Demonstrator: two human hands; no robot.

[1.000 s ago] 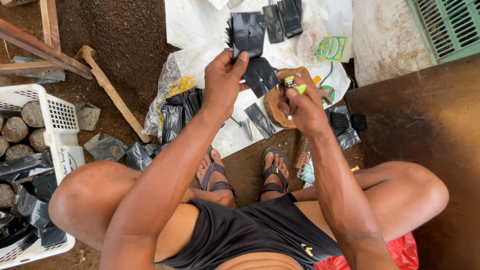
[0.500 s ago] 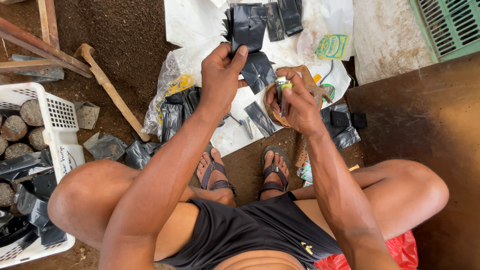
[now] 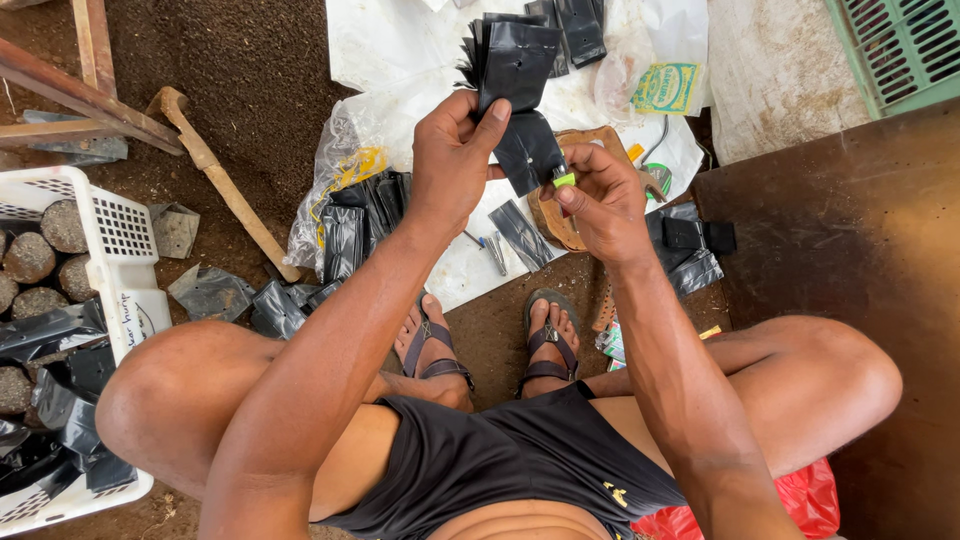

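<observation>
My left hand (image 3: 455,160) grips a fanned stack of flat black plastic bags (image 3: 515,60), held upright above the ground. One bag of the stack hangs lower (image 3: 530,150). My right hand (image 3: 600,200) pinches a small tool with a bright green tip (image 3: 564,179) against the lower edge of that hanging bag. Both hands meet above a brown wooden block (image 3: 570,225) lying on a white plastic sheet (image 3: 400,50).
More black bags lie on the sheet (image 3: 580,25) and in a clear plastic sack (image 3: 350,215). A white basket (image 3: 125,260) at the left holds round soil plugs and black bags. A wooden handle (image 3: 225,185), a green crate (image 3: 900,45) and a dark board (image 3: 850,260) surround me.
My left hand has lifted the bag stack higher and further from me. My right hand has risen from the wooden block and brought the green-tipped tool up to the hanging bag.
</observation>
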